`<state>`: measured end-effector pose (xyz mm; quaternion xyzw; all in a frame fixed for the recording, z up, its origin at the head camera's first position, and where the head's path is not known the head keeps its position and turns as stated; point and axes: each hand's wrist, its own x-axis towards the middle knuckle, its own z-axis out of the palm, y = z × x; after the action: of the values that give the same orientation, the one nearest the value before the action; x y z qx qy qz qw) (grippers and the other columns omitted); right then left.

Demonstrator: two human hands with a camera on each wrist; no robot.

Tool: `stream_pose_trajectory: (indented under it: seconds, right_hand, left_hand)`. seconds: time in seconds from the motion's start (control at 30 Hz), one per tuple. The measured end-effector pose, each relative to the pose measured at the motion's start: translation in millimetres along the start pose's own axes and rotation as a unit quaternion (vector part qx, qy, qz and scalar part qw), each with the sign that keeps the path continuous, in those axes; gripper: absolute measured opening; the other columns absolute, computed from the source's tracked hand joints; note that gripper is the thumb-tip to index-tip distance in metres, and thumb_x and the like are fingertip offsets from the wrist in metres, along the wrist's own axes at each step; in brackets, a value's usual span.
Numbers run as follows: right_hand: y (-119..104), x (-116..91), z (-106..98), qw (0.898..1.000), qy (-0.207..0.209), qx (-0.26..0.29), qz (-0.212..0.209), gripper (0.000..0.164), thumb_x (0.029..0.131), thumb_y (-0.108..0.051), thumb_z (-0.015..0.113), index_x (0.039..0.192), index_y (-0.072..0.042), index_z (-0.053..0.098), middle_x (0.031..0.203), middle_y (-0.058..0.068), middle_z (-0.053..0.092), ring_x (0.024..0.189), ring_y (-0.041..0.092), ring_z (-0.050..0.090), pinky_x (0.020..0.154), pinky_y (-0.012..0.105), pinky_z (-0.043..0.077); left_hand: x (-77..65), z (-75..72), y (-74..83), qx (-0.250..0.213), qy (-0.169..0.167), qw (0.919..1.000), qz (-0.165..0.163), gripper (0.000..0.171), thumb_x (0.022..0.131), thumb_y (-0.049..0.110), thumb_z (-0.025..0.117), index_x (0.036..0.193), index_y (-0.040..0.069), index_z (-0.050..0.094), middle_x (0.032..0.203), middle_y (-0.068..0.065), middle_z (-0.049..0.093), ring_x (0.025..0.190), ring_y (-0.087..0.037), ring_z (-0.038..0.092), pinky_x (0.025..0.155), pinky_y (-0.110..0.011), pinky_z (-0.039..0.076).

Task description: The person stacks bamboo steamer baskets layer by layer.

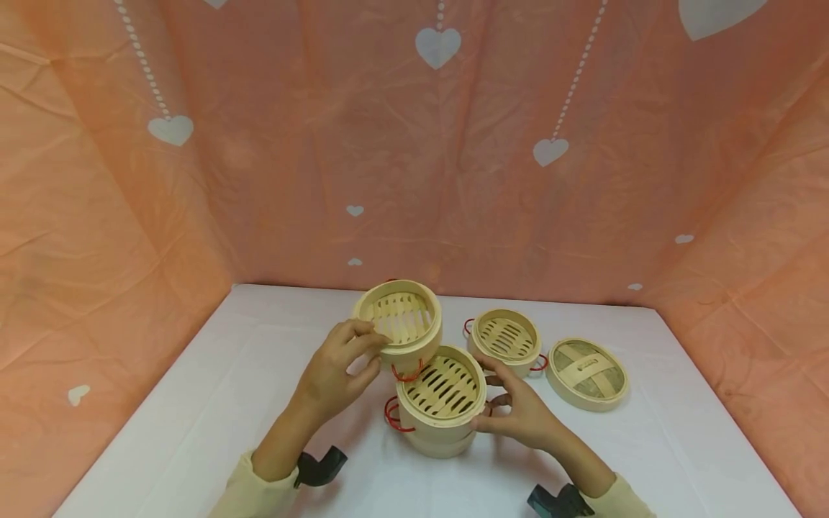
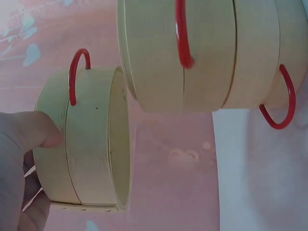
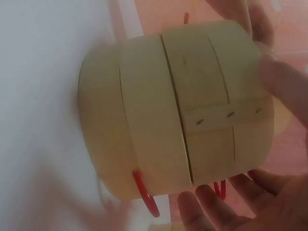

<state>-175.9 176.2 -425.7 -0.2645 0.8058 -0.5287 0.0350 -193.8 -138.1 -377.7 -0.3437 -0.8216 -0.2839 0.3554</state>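
Note:
In the head view, my left hand point(image 1: 338, 368) holds a bamboo steamer basket point(image 1: 414, 354) by its near left side, thumb outside and fingers at the rim. The left wrist view shows the thumb pressed on the wall of this held basket point(image 2: 89, 154), which has a red loop handle. Below and to its right stand two stacked steamer baskets point(image 1: 430, 430), also with red handles. My right hand point(image 1: 521, 419) grips the upper one from the right. In the right wrist view its thumb and fingers span the upper basket point(image 3: 207, 149), above the lower basket point(image 3: 108, 134).
Behind the right hand stands another slatted steamer basket point(image 1: 521, 367) with red handles. A woven bamboo lid point(image 1: 588, 373) lies to its right. Everything is on a white-covered table point(image 1: 259, 345), enclosed by orange cloth point(image 1: 414, 180) with white hearts.

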Motion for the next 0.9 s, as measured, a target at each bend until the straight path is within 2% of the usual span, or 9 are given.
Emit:
stream_pose_trajectory:
  seconds: [0.23, 0.6, 0.73, 0.9]
  right_hand:
    - [0, 1, 1, 1.0, 0.0, -0.004, -0.01, 0.088, 0.074, -0.017, 0.083, 0.147, -0.014, 0.034, 0.141, 0.017, 0.047, 0.116, 0.025, 0.056, 0.078, 0.033, 0.056]
    - [-2, 0, 1, 1.0, 0.007, 0.003, 0.006, 0.087, 0.074, -0.017, 0.082, 0.147, -0.01, 0.035, 0.141, 0.017, 0.046, 0.115, 0.027, 0.055, 0.077, 0.033, 0.056]
    - [-2, 1, 1, 1.0, 0.005, 0.006, 0.01, 0.088, 0.074, -0.017, 0.082, 0.147, -0.01, 0.034, 0.141, 0.017, 0.046, 0.115, 0.029, 0.055, 0.077, 0.033, 0.056]
    - [-1, 2, 0, 1.0, 0.004, 0.003, 0.005, 0.087, 0.074, -0.018, 0.082, 0.148, -0.015, 0.035, 0.144, 0.014, 0.044, 0.115, 0.028, 0.054, 0.077, 0.034, 0.056]
  left_hand:
    - [0.7, -0.2, 6.8, -0.013, -0.012, 0.9994, 0.031, 0.031, 0.07, 0.0, 0.076, 0.098, 0.012, 0.07, 0.103, -0.003, 0.06, 0.098, -0.019, 0.057, 0.083, -0.033, 0.054]
    - [-1.2, 0.7, 20.5, -0.034, -0.022, 0.9968, 0.069, 0.031, 0.069, -0.002, 0.075, 0.097, 0.012, 0.071, 0.102, -0.003, 0.059, 0.104, -0.021, 0.06, 0.09, -0.025, 0.052]
    - [-4.8, 2.3, 24.5, -0.044, -0.027, 0.9959, 0.074, 0.032, 0.069, -0.002, 0.075, 0.097, 0.012, 0.071, 0.101, -0.002, 0.059, 0.104, -0.021, 0.06, 0.091, -0.022, 0.051]
    - [-7.9, 5.2, 28.1, -0.053, -0.031, 0.9953, 0.075, 0.033, 0.069, -0.002, 0.075, 0.098, 0.013, 0.071, 0.102, -0.001, 0.059, 0.106, -0.021, 0.06, 0.095, -0.022, 0.05]
